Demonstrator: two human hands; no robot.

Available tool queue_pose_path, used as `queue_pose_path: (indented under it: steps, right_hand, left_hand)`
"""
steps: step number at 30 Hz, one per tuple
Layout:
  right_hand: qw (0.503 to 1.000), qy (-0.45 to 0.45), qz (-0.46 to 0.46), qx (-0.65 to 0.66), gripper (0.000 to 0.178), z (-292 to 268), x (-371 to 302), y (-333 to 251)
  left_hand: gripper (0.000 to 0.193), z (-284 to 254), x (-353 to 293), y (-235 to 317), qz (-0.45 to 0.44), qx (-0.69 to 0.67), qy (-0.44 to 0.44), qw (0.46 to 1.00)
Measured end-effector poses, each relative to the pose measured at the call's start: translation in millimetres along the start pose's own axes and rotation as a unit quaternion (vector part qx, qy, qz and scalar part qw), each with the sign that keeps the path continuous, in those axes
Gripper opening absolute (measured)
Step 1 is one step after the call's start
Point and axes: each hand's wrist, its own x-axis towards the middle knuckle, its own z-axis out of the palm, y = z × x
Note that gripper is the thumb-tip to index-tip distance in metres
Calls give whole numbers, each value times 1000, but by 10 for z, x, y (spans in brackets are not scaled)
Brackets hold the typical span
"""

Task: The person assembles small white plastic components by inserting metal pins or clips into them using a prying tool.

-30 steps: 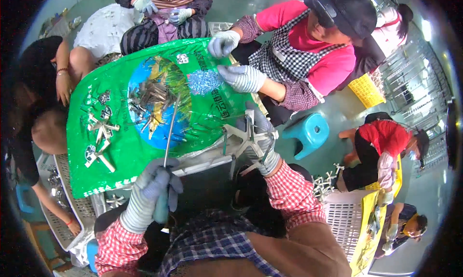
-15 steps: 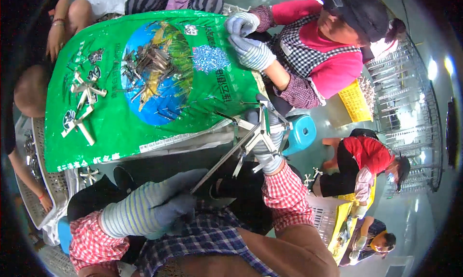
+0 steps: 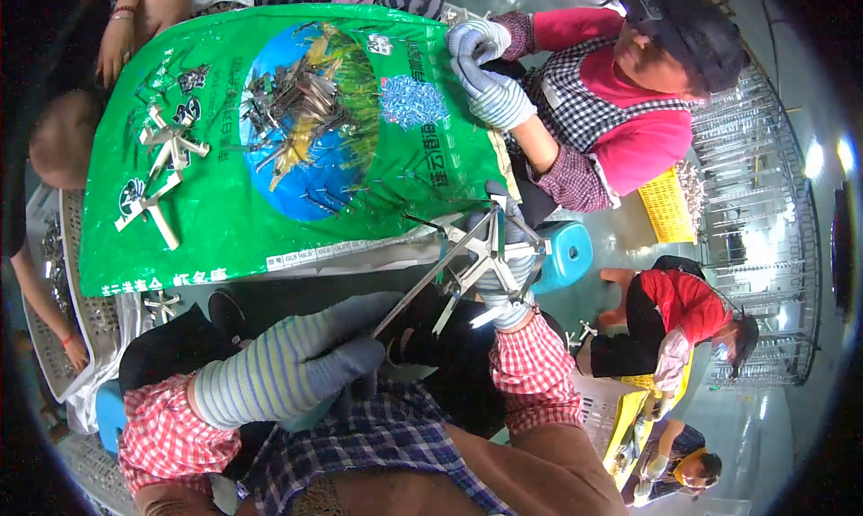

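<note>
grey-striped gloves (image 3: 234, 386) on us. at eight o'clock our left hand (image 3: 306, 359), fingers clamped on a long-shafted tool (image 3: 418, 282); at three our right hand (image 3: 521, 266), fingers wrapped round a pale metal bracket (image 3: 488, 262), presumably steadying it for the shaft. farther out, on green sheeting (image 3: 216, 255): dark strips (image 3: 310, 102) at eleven, small blue pieces (image 3: 413, 101) at twelve, heaped apart, likely for easy picking.
</note>
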Motion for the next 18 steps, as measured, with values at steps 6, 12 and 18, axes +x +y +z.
queue_pose_path:
  steps: [6, 12, 18]
  right_hand:
    - [991, 20, 40, 128, 36, -44, -45, -11]
    - [754, 160, -26, -636, 41, -168, -147, -93]
    - [524, 69, -181, -830, 52, -173, -48, -190]
  left_hand:
    - [53, -3, -8, 89, -39, 38, -5, 998]
    - [49, -18, -39, 94, -39, 51, -6, 998]
    - [47, -74, -62, 51, -22, 43, -10, 999]
